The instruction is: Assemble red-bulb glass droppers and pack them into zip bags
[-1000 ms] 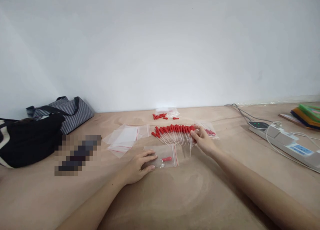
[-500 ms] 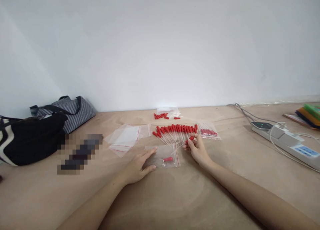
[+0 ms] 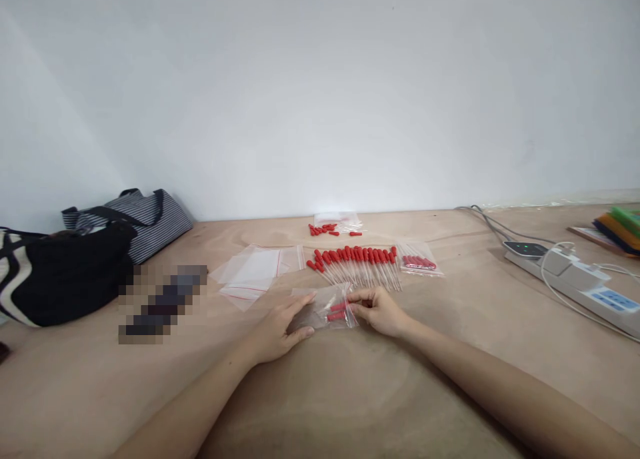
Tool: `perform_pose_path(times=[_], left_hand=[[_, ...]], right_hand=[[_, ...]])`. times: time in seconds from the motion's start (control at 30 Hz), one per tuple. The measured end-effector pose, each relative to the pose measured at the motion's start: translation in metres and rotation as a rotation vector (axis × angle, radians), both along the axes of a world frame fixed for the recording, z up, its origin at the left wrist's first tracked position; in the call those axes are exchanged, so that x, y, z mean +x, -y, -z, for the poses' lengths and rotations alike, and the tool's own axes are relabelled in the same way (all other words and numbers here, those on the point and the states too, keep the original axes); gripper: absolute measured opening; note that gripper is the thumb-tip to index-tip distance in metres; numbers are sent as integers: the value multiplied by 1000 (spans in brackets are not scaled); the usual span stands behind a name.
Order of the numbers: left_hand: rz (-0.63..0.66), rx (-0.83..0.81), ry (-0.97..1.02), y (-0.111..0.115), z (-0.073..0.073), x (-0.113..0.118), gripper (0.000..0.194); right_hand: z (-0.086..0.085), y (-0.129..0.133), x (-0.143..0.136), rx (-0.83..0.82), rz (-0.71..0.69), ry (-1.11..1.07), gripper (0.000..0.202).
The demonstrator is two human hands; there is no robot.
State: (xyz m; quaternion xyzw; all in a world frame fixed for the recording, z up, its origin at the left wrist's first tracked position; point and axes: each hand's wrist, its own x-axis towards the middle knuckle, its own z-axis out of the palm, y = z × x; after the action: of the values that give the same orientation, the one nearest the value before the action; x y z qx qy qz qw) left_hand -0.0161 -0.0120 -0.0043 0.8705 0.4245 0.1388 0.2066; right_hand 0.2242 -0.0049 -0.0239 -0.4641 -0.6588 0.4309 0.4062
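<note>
A clear zip bag lies on the table in front of me. My left hand rests on its left end, thumb and fingers spread apart. At the bag's right-hand opening, my right hand pinches the red bulb of a dropper, whose thin tube is inside the bag. Another dropper lies in the bag just below it. Behind my right hand, a fanned row of droppers lies with red bulbs away from me and clear tubes towards me.
Flat bags lie left of the row; a filled bag of droppers lies to its right. Loose red bulbs are farther back. A power strip with cables stands right, a black bag left.
My right hand has moved left from the row, bringing the dropper into the bag's opening. The left hand stays on the bag.
</note>
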Motion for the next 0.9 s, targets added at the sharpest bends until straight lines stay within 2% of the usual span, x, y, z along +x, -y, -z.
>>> perform_pose_path(times=[0.1, 0.23, 0.27, 0.33, 0.37, 0.4, 0.5, 0.57, 0.67, 0.9], left_hand=[[-7, -6, -9, 1, -1, 0, 54], [-22, -12, -4, 1, 0, 0, 52], [-22, -10, -6, 1, 0, 0, 50], [-14, -2, -19, 1, -1, 1, 46], [-9, 2, -31, 1, -2, 2, 44], [-4, 6, -43, 1, -3, 2, 42], [5, 11, -65, 1, -4, 3, 40], [8, 9, -69, 0, -3, 2, 40], [2, 3, -79, 0, -1, 2, 41], [-4, -19, -95, -1, -1, 1, 43]], right_hand=[[-4, -3, -5, 28, -183, 28, 16], [-11, -4, -3, 126, -301, 157, 18], [-13, -6, 1, 128, -289, 210, 19], [-18, -16, 15, 87, -155, 316, 19], [-20, -24, 25, 61, 12, 396, 18], [-21, -34, 37, 57, 116, 432, 18], [-22, -67, 75, 42, 374, 515, 24], [-18, -87, 96, 5, 491, 575, 28], [-10, -108, 111, -32, 557, 645, 32], [4, -126, 111, -95, 551, 727, 23]])
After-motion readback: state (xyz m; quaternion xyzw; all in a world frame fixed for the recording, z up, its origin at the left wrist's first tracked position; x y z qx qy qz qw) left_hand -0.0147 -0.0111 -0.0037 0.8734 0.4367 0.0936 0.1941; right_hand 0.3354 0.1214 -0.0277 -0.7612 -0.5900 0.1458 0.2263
